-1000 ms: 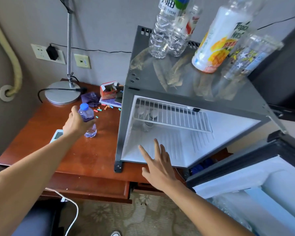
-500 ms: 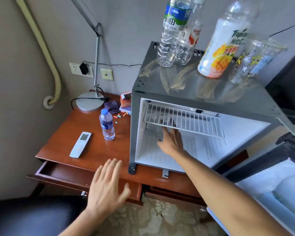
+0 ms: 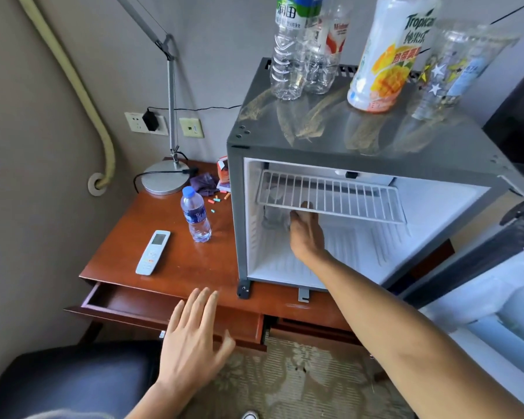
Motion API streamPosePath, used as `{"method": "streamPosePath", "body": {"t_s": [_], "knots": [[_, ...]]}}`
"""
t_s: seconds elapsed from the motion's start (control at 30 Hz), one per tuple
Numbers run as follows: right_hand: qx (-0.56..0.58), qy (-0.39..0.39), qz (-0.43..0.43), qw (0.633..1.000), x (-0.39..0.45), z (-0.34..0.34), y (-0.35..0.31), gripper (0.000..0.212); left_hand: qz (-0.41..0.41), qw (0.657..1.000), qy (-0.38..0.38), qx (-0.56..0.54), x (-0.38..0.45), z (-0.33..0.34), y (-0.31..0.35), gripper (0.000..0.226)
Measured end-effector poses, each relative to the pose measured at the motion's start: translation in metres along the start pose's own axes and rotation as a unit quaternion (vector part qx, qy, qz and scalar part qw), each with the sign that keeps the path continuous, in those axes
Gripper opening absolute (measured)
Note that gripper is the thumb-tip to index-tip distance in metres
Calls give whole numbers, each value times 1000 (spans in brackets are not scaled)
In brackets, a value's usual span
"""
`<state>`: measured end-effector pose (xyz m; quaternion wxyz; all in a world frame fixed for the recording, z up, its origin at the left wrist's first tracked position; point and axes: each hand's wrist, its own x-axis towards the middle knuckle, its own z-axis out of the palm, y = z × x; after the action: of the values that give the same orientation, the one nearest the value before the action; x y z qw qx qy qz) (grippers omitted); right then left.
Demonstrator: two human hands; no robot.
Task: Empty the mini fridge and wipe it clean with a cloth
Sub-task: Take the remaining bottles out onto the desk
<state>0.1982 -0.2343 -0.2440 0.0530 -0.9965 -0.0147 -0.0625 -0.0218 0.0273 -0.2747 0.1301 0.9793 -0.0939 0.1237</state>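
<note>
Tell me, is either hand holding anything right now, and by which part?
The left hand holds nothing; its fingers are spread in the air before the desk. The right hand reaches a clear item under the fridge's wire shelf; whether it grips it cannot be told.

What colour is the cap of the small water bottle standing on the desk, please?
Blue, seen in the head view: the small water bottle.

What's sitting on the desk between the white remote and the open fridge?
In the head view, a small water bottle with a blue cap stands upright between the remote and the mini fridge, touching neither.
</note>
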Motion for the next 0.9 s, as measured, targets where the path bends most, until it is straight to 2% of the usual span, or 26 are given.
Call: {"method": "streamPosePath", "body": {"t_s": [0.1,0.17,0.27,0.33,0.43,0.5,0.57,0.67,0.77,0.9], "knots": [[5,-8,-10,1000,-27,6,-3,42,15,1000,1,-3,1,3,5,74],[6,37,-24,999,-43,14,-2,48,27,999,12,-13,4,6,8,70],[64,45,-31,996,-68,2,-10,36,49,997,35,-38,14,8,16,61],[82,74,-69,991,-90,-7,-17,29,57,996,40,-54,23,7,25,58],[114,87,-137,980,-128,-19,-36,25,41,995,0,-92,41,7,37,62],[162,84,-149,972,-147,-29,-57,15,1,989,-55,-135,51,1,44,72],[218,66,-157,961,-159,-38,-81,12,-73,967,-104,-220,59,-8,46,71],[223,71,-171,957,-163,-51,-108,33,-137,954,-115,-241,65,-18,30,57],[213,27,-152,965,-166,-53,-121,61,-201,941,-112,-249,70,-13,-9,61],[174,-72,-129,974,-174,-37,-115,62,-288,910,-96,-282,97,11,-72,72]]}}
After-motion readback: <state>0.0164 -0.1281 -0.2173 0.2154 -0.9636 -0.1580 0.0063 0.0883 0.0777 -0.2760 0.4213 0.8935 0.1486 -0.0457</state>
